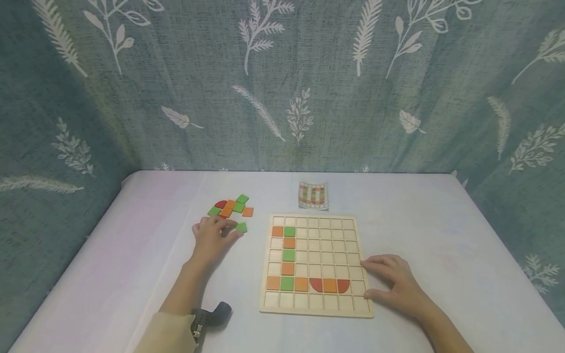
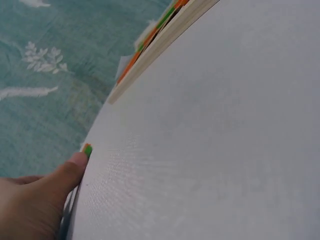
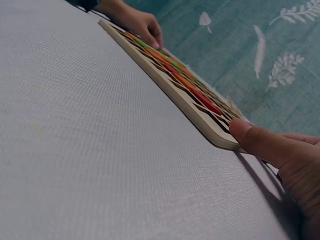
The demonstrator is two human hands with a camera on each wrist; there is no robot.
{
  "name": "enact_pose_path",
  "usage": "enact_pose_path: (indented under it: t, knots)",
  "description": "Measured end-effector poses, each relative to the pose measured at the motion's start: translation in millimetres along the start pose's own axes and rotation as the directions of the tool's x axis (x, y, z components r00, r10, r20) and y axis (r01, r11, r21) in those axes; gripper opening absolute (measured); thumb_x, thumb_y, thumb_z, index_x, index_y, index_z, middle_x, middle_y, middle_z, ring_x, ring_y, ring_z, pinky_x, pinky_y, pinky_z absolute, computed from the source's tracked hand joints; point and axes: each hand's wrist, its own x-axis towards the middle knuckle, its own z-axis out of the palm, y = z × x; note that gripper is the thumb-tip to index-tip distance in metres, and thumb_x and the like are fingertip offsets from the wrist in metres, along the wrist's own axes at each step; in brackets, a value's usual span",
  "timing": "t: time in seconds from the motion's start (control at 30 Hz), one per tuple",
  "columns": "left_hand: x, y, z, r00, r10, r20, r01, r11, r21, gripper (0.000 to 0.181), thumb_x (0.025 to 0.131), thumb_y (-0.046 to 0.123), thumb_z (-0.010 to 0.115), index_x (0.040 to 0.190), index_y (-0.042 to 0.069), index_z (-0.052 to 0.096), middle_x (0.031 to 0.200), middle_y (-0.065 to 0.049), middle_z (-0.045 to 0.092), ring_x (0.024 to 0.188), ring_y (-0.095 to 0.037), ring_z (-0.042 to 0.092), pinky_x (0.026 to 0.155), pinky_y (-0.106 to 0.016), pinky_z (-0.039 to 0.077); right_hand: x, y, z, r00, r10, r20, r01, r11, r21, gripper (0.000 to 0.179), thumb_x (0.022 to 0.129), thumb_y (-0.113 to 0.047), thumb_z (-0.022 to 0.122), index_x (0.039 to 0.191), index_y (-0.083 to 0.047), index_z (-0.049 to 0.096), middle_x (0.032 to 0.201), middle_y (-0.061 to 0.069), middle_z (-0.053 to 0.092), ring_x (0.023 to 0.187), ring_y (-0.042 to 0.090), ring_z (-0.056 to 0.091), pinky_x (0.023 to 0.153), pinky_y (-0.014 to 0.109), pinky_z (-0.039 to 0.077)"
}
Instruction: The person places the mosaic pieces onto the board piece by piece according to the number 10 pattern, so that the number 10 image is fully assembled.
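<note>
My left hand [image 1: 214, 240] pinches a small green tile [image 1: 241, 227] between thumb and fingers, left of the wooden grid board [image 1: 317, 305]. In the left wrist view the green tile [image 2: 88, 150] shows at the thumb tip. My right hand [image 1: 399, 282] rests at the board's right edge, with fingertips and thumb touching the rim. The right wrist view shows that thumb [image 3: 241, 128] on the board's near corner. Orange and green square tiles fill part of the second column. Along a lower row lie orange and green squares and two red rounded pieces [image 1: 316, 284].
Just beyond my left hand lies a loose group of tiles: green squares [image 1: 239, 207], orange squares [image 1: 248, 212] and a red rounded piece [image 1: 220, 203]. A small pattern card [image 1: 313, 196] lies behind the board. The white tabletop [image 1: 419, 211] ends at a leaf-print curtain [image 1: 282, 88].
</note>
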Motion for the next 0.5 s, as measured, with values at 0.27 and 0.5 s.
enact_pose_path:
  t: [0.27,0.5]
  knots:
    - [-7.7,6.0,0.5,0.992,0.124,0.006,-0.123,0.989,-0.080,0.025,0.070,0.030,0.082,0.085,0.012,0.074,0.075,0.004,0.050,0.083,-0.018,0.039,0.079,-0.041,0.020,0.9,0.6,-0.8,1.000,-0.002,-0.001,0.002,1.000,-0.006,0.058,0.060,-0.028,0.086,0.114,-0.015,0.067,0.110,-0.003,0.062,0.107,0.010,0.043,0.094,0.030,0.023]
    - [-15.4,12.3,4.6,0.975,0.224,0.014,-0.218,0.961,-0.172,0.019,0.070,0.026,0.082,0.081,0.014,0.074,0.070,0.008,0.048,0.079,-0.013,0.041,0.083,-0.039,0.022,0.3,2.7,0.1,1.000,-0.004,-0.001,0.004,1.000,0.004,0.059,0.060,-0.028,0.086,0.115,-0.017,0.067,0.111,-0.003,0.061,0.107,0.009,0.042,0.095,0.020,0.019]
